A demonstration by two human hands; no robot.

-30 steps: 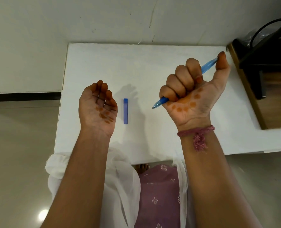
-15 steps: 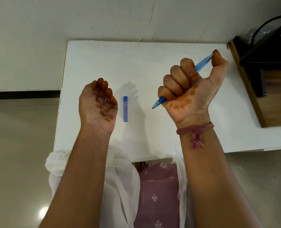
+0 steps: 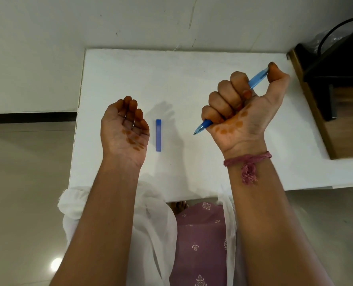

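One pen (image 3: 257,78), right hand (image 3: 241,114) (left (image 3: 124,132) slack)

Right hand (image 3: 241,112) gripping blue pen (image 3: 256,79), left hand (image 3: 124,131) palm-up, blue cap (image 3: 158,135) on white table (image 3: 130,75)
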